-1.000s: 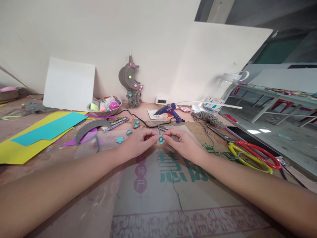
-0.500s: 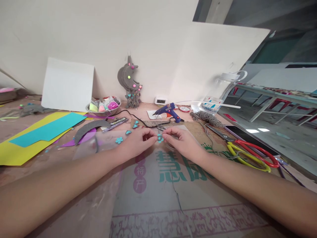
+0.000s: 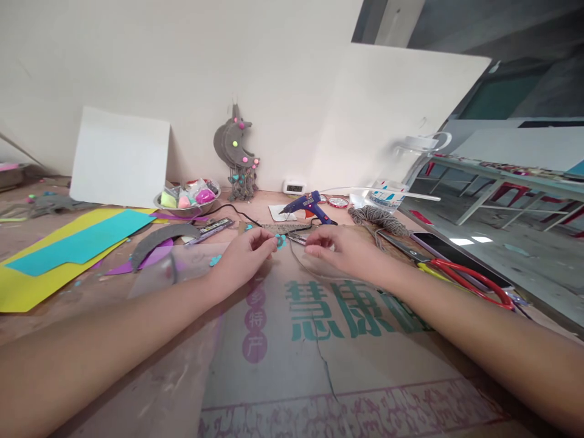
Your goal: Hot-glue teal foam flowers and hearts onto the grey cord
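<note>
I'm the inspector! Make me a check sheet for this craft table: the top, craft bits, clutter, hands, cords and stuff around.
Surface: pinkish tabletop; printed brown cardboard and translucent plastic sheet on it.
Craft bits: small turquoise flower-shaped piece; similar turquoise piece by the left wrist; thin grey string.
Clutter: blue glue gun, grey yarn bundle, red-and-yellow-handled scissors, black phone, among other bits.
Hands: left hand holds the flower-shaped piece in its fingers; right hand is apart from it, grip unclear.
Cables: black cord behind the hands; plug not visible.
Surroundings: white wall, grey moon-shaped ornament, small white digital clock, clear plastic bottle.
</note>
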Motion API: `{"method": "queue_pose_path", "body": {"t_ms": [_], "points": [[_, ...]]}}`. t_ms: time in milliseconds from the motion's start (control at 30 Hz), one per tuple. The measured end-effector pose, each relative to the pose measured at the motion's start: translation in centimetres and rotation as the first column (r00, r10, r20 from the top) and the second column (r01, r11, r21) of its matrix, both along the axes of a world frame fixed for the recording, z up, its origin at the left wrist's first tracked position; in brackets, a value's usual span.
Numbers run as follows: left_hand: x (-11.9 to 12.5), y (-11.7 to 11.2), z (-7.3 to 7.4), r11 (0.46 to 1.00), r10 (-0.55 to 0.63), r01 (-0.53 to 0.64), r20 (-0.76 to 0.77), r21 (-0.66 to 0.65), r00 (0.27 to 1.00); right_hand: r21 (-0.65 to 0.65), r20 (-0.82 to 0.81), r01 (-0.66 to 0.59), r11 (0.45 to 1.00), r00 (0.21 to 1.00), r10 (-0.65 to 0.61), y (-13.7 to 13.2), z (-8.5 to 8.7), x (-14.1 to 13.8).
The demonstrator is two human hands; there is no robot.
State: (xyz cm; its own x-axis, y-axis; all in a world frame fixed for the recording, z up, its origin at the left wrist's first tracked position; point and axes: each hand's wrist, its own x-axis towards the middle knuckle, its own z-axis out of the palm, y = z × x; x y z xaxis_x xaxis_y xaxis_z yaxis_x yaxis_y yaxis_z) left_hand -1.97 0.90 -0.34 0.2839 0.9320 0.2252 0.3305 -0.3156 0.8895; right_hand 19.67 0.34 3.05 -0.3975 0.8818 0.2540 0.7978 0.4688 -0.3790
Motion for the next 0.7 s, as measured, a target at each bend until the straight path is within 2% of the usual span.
{"method": "queue_pose_path", "body": {"t_ms": [100,200,267,400,533,633,700], "points": [[0.0,-0.1,0.1,1.000,-0.003,0.003,-0.007,-0.011,1.000,0.002,0.163,-0.078,0.997,0.984,0.076,-1.0,-0.5,-0.4],[0.0,-0.3,-0.1,0.999,-0.034,0.034,0.010,-0.030,0.999,0.025,0.164,-0.195,0.980,0.968,0.189,-1.6,-1.6,-1.0],[0.0,-0.3,-0.3,0.995,-0.093,0.094,0.029,-0.027,0.995,0.039,0.125,-0.230,0.973,0.967,0.223,-1.8,-2.1,-1.4],[0.0,-0.5,-0.5,0.973,-0.227,0.229,-0.054,0.033,0.972,-0.015,-0.007,-0.207,0.978,0.978,0.207,-2.5,-2.0,-2.0],[0.0,-0.8,-0.3,0.956,-0.283,0.290,-0.135,0.034,0.949,-0.183,-0.292,-0.210,0.960,0.944,0.151,-2.7,-1.5,-2.2],[0.1,-0.9,-0.3,0.954,-0.299,0.300,-0.076,0.003,0.951,-0.292,-0.455,-0.192,0.937,0.889,0.040,-2.0,-1.2,-1.8],[0.1,-0.7,-0.5,0.964,-0.265,0.265,-0.019,-0.009,0.964,-0.271,-0.476,-0.129,0.954,0.879,-0.016,-1.3,-0.7,-1.3]]}}
